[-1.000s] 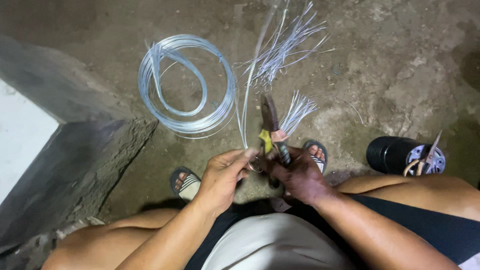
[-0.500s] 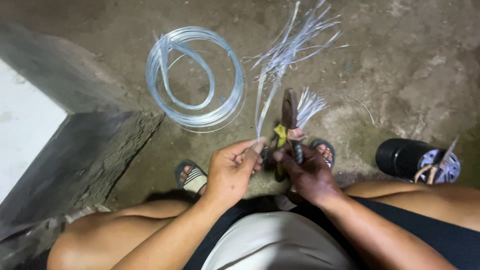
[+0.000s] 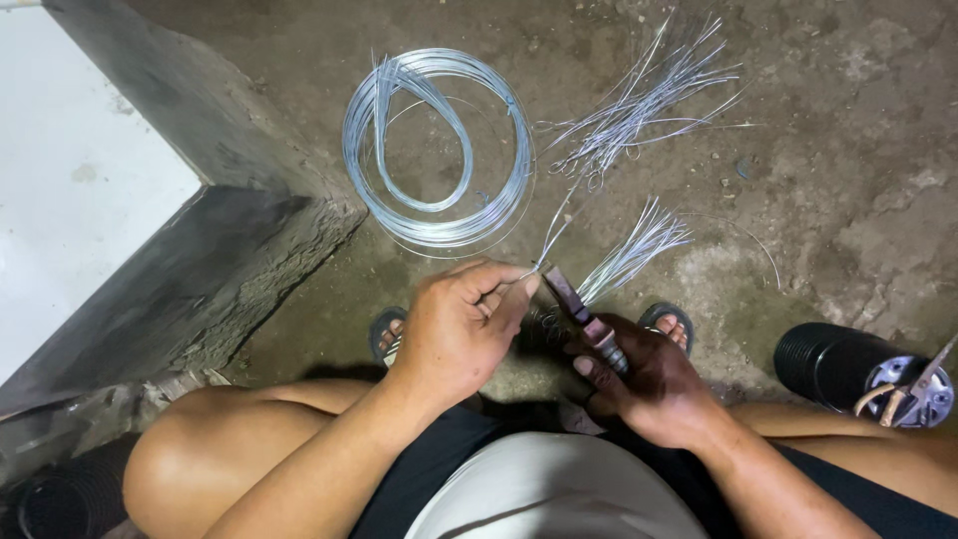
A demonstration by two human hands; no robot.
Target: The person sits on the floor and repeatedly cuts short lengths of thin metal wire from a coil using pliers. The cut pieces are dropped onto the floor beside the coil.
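Observation:
My left hand [image 3: 461, 327] pinches the ends of thin steel wire strands [image 3: 552, 236] between thumb and fingers. My right hand [image 3: 639, 377] grips a rusty brown hand tool [image 3: 579, 307], whose tip points up toward the pinched wires. A short bundle of cut wires [image 3: 633, 255] fans out just beyond the tool. A longer bundle of cut wires [image 3: 639, 100] lies on the concrete floor farther out. A coil of shiny wire [image 3: 437, 150] rests on the floor to the left of it. I squat, with both sandalled feet below my hands.
A raised concrete ledge [image 3: 190, 240] with a white top runs along the left. A black ribbed cylinder [image 3: 848, 369] holding tools lies at the right by my knee. Another black ribbed object [image 3: 60, 499] sits at the bottom left corner. The floor is rough concrete.
The yellow piece seen near the tool earlier is out of sight now. My left hand has closed over the wire ends by the tool's tip. The view has shifted so the coil sits more central.

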